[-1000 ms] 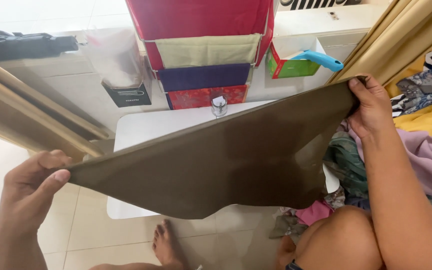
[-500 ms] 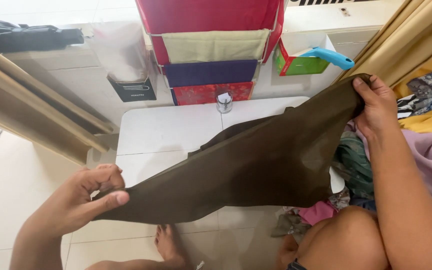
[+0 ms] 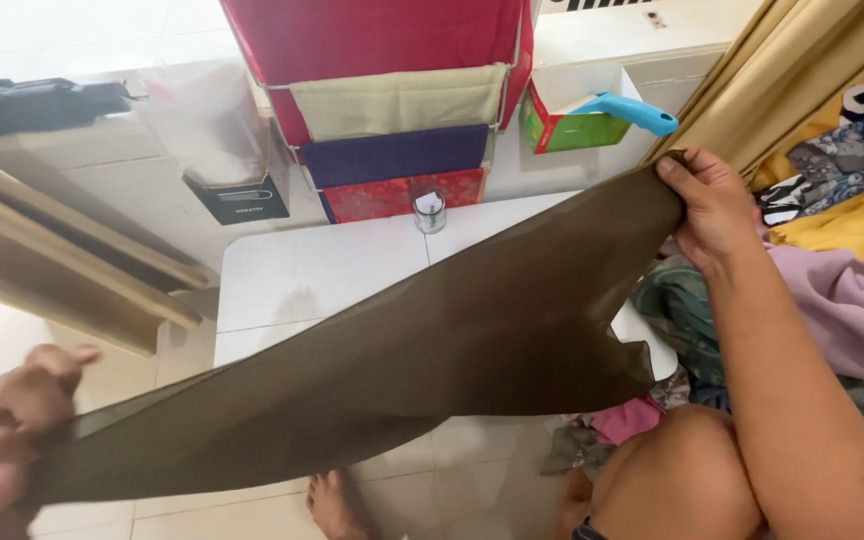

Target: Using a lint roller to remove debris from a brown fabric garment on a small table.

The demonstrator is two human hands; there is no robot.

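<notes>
now | step: olive-brown thin cloth (image 3: 452, 360) stretched flat | left hand (image 3: 2, 430), right hand (image 3: 707, 205) each pinch 1 end | next: likely needs ends brought together evenly

Two bare hands, the left hand (image 3: 7, 425) and the right hand (image 3: 714, 205), are sharing one wide olive-brown cloth (image 3: 432, 370) across the frame's middle. One small white table (image 3: 322, 272) is carrying one small glass jar (image 3: 429, 211), and one green cardboard box (image 3: 567, 125) is sitting at upper right.

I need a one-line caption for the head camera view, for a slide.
Both hands, left hand and right hand, stretch a brown cloth over a small white table.
</notes>
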